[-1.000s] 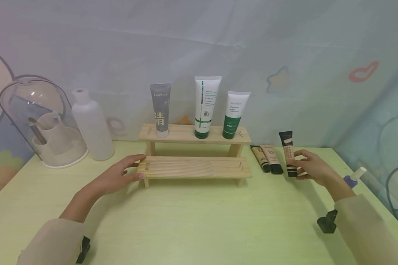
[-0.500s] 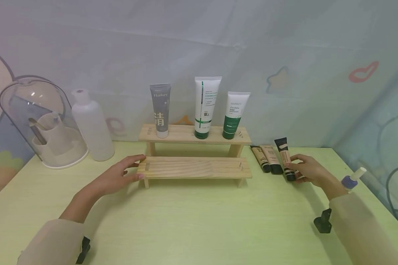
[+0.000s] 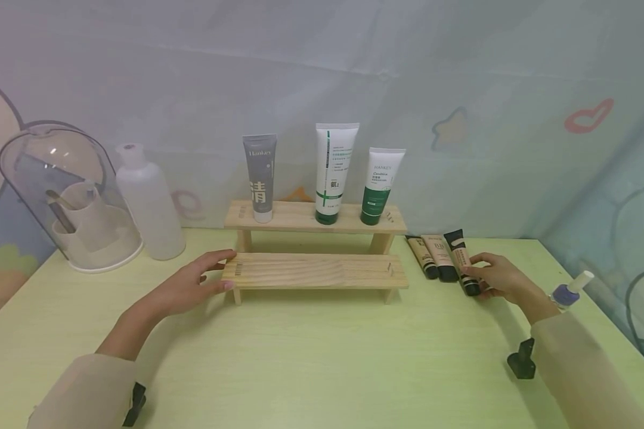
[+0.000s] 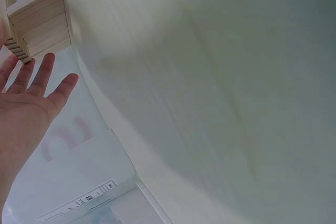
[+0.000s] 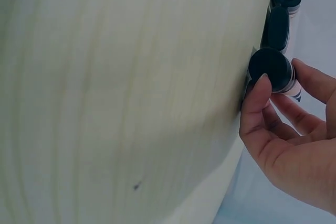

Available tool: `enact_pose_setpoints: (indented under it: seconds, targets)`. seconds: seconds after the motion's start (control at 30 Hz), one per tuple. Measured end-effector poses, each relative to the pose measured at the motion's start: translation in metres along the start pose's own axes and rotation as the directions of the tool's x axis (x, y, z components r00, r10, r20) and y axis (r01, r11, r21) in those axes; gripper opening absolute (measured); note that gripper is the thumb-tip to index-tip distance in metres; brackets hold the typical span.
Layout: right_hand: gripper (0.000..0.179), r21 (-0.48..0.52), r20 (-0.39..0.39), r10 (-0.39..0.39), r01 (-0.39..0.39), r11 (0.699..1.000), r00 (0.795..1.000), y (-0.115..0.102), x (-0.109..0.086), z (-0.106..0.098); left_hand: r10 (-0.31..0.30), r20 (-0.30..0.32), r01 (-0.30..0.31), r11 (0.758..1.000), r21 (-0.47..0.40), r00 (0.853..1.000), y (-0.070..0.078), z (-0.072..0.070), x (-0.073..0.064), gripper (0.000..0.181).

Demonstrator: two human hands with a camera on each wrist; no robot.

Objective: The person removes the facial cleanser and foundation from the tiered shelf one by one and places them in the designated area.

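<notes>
My right hand (image 3: 498,277) pinches a small black-and-beige cosmetic tube (image 3: 463,262) by its side, near the black cap (image 5: 270,69). The tube leans close over the table, cap toward me, alongside a beige BB cream tube (image 3: 439,257) and a thinner gold-and-black tube (image 3: 421,257), both lying flat. My left hand (image 3: 188,285) rests at the left end of the lower step of a two-step wooden rack (image 3: 313,271), thumb by its front edge. In the left wrist view its other fingers (image 4: 44,74) are straight and spread beside the wood.
A grey tube (image 3: 260,179), a tall white tube (image 3: 334,173) and a white-and-green tube (image 3: 381,186) stand on the upper step. At left are a clear domed holder (image 3: 59,196) and a white bottle (image 3: 152,208). A purple bottle (image 3: 566,293) stands right.
My right hand has brought the black-and-beige tube slightly left and down toward the BB cream tube, tilting it from near upright in the view. The left hand has stayed at the rack.
</notes>
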State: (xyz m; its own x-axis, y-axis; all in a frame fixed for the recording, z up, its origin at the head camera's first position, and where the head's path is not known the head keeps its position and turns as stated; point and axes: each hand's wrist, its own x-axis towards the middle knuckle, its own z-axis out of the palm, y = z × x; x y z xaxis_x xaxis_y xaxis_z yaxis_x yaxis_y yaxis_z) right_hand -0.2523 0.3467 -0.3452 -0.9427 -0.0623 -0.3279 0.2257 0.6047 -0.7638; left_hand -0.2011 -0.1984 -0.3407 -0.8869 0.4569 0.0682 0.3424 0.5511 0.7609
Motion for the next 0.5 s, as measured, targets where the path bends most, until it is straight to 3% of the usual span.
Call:
enact_pose_setpoints:
  seconds: [0.5]
  targets:
    - [0.052,-0.055,-0.034,0.004,-0.006,0.998,0.999,-0.0011,0.005,0.0014,0.003,-0.001,-0.003,1.0,0.009,1.0,-0.0008,-0.0001,0.0013,0.062]
